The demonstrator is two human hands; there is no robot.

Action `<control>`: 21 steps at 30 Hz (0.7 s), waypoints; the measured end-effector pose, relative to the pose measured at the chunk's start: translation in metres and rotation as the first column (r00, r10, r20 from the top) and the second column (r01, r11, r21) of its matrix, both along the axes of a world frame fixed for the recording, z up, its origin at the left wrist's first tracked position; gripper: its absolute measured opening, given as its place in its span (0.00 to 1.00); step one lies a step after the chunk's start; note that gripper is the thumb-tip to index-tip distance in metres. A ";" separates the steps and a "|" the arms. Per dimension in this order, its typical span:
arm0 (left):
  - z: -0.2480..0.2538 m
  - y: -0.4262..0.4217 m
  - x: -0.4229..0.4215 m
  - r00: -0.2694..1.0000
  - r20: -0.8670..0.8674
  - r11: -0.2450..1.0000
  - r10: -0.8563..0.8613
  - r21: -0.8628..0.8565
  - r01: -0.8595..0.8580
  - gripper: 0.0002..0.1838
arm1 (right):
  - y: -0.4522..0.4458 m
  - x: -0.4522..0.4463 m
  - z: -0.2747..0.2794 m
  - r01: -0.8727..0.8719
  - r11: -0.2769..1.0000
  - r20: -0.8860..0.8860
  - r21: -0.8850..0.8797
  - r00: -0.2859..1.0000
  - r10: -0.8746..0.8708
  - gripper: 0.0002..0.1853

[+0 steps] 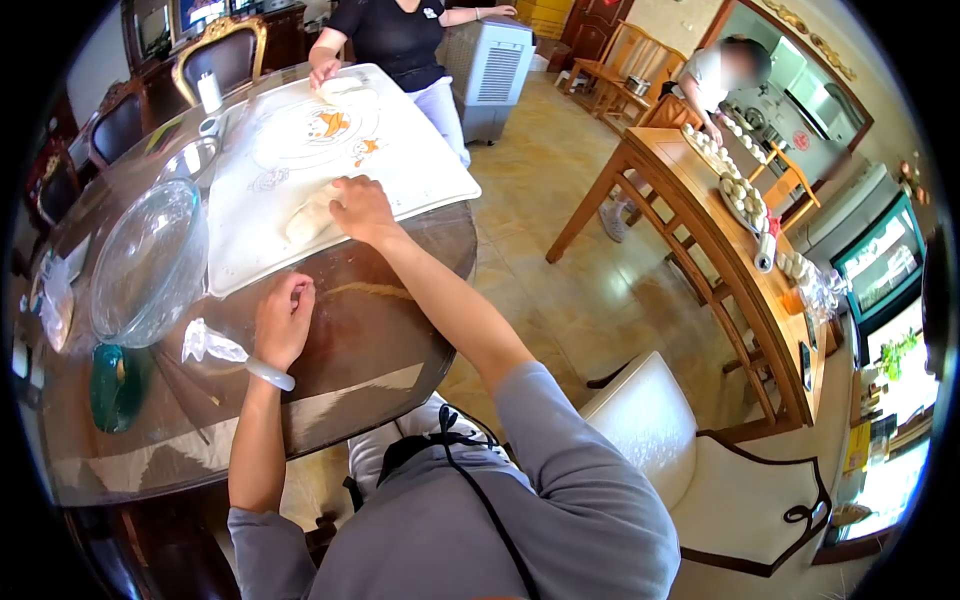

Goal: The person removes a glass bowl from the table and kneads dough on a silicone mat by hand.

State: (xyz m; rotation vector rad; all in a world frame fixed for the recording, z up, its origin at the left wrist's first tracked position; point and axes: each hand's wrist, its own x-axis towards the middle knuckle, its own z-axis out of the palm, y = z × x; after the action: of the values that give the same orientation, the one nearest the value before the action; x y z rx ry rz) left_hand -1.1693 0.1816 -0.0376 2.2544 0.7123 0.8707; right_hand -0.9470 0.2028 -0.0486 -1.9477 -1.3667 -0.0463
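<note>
My right hand (362,208) lies on a pale lump of dough (312,218), fingers bent over its right end. The dough rests near the front edge of a white board (240,255) printed with orange cartoon figures. My left hand (285,318) is curled into a loose fist just off the board's front edge, above the dark table (345,345); I see nothing in it. A pale bracelet (270,374) circles that wrist. Beside it lies a crumpled clear plastic bag (212,343). A large glass bowl (150,265) stands to the left.
Across the board, a person in black has a hand (324,74) by another dough piece (347,92). A green object (117,388) lies at the table's left. At right, another person leans over a wooden table (655,146) bearing several round white pieces (742,195). A white chair (645,425) stands nearby.
</note>
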 end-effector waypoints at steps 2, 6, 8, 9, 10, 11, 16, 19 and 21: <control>-0.003 0.001 0.000 1.000 0.004 1.000 0.002 -0.011 -0.002 0.09 | 0.001 -0.005 0.013 0.036 0.989 0.043 -0.146 0.999 -0.030 0.21; 0.001 0.000 -0.001 1.000 -0.023 0.999 0.012 0.050 -0.011 0.08 | 0.019 0.005 0.016 0.079 0.951 0.023 -0.299 0.997 -0.076 0.24; 0.001 0.002 -0.001 1.000 -0.016 0.997 0.018 0.080 -0.016 0.08 | 0.028 0.011 0.012 0.109 0.936 -0.020 -0.335 0.992 -0.123 0.25; 0.001 0.002 -0.002 1.000 -0.006 0.996 0.013 0.094 -0.013 0.08 | 0.034 0.013 0.010 0.118 0.933 -0.030 -0.341 0.990 -0.136 0.26; 0.000 0.004 -0.002 1.000 0.003 0.994 0.009 0.107 -0.010 0.08 | 0.038 0.014 0.009 0.127 0.930 -0.040 -0.346 0.988 -0.149 0.26; 0.000 0.005 -0.002 1.000 0.011 0.993 0.005 0.119 -0.007 0.07 | 0.041 0.016 0.008 0.135 0.926 -0.051 -0.352 0.985 -0.163 0.26; 0.001 0.002 -0.001 1.000 -0.010 0.995 0.000 0.099 0.001 0.06 | 0.054 0.023 0.006 0.182 0.921 -0.104 -0.345 0.968 -0.230 0.32; -0.001 0.003 0.000 1.000 0.000 0.996 -0.009 0.084 0.009 0.06 | 0.055 0.038 0.009 0.095 0.944 -0.300 -0.316 0.934 -0.194 0.37; -0.002 0.003 0.001 1.000 0.006 0.996 -0.016 0.084 0.016 0.06 | 0.056 0.043 0.008 0.057 0.960 -0.389 -0.273 0.907 -0.165 0.39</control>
State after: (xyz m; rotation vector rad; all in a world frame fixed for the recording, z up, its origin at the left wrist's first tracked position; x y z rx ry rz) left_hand -1.1687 0.1850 -0.0395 2.3267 0.6650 0.9163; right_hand -0.9036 0.2587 -0.0408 -2.0950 -1.0182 0.4818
